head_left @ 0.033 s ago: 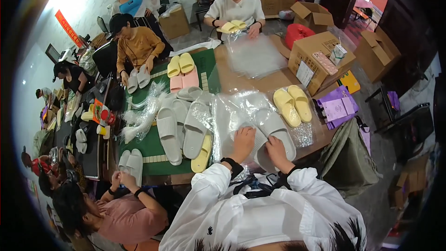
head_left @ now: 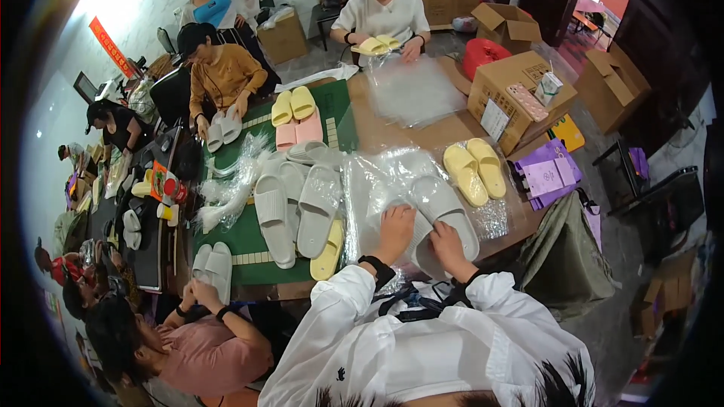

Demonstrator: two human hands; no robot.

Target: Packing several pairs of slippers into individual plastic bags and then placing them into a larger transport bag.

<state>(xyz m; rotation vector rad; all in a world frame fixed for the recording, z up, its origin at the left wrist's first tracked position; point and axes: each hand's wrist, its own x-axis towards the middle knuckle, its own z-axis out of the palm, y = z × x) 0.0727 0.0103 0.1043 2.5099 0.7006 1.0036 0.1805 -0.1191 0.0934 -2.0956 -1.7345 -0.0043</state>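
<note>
Head view: a pair of grey slippers lies on clear plastic near the close edge of the worktop, toes pointing away from the wearer. The left hand rests over the left slipper with its fingers bent; the right hand has its fingers drawn together against the inner side of the right slipper. Whether either hand pinches or only presses, I cannot tell, since the undersides are hidden.

Because the plastic looks thin and slick, a push on one slipper could make it skid, ruck the layer up, or drag several layers along together. With the heels so near the edge, a pull toward the body might tip one off.

Just left, a loose pile of grey slippers overlaps at odd angles, and a yellow slipper sits partly beneath it; an elbow knock could topple the heap or mix up the pairs. To the right, a pair of yellow slippers also lies on plastic and could shift if that were tugged. Farther out, a pink phone lies loose on a cardboard box, where a bump might send it sliding.
</note>
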